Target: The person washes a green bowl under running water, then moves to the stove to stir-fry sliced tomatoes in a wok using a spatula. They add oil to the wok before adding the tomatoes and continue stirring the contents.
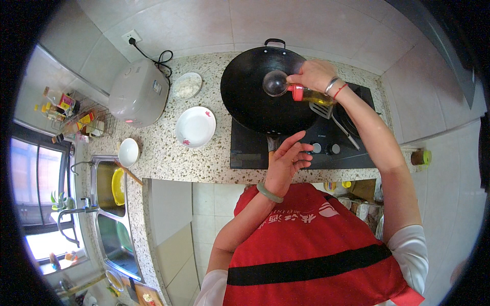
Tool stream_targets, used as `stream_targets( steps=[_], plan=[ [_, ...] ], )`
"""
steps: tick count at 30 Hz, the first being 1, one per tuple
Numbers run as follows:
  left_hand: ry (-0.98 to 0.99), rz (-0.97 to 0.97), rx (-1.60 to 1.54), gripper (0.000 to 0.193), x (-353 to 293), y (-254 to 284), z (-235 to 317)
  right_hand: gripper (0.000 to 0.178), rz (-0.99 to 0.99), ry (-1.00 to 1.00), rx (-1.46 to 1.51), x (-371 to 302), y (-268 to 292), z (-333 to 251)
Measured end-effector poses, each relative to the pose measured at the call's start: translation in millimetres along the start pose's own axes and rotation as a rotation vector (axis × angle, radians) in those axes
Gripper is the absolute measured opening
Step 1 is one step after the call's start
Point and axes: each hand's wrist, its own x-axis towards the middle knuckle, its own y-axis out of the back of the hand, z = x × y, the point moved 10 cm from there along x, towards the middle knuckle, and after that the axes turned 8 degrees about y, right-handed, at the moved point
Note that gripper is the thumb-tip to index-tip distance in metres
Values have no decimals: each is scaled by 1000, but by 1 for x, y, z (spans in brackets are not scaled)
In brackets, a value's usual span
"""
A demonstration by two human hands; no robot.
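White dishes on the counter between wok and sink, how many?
3: a filled dish beside the rice cooker; a flower-marked plate just below it in the picture; a bowl near the sink. Any behind the rice cooker would be hidden.

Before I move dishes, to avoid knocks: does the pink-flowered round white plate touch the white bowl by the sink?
Apart: the head view shows speckled counter between plate and bowl.
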Motion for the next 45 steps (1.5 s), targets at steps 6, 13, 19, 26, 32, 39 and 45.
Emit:
stream_targets(
  steps=[6,13,19,26,32,39,45],
  plan=[
    [-12,9,-3,34,-2,3,2,52,-24,47,-29,3,-3,-12],
    [-15,13,-13,35,-3,5,2,52,4,52,11,8,-1,-18],
    [-22,14,-5,35,-5,6,3,50,74,52,53,18,-1,-13],
    [-20,20,-4,35,-7,8,2,60,213,-31,292,19,-1,34],
    [-2,33,0,35,-3,7,-7,62,304,-120,928,-25,-3,78],
    [-205,146,116,38,-4,-21,-2,57,445,-189,1608,-98,-43,93],
    [-175,113,213,41,14,-59,-40,55,664,-198,1938,-177,-75,135]
  ],
)
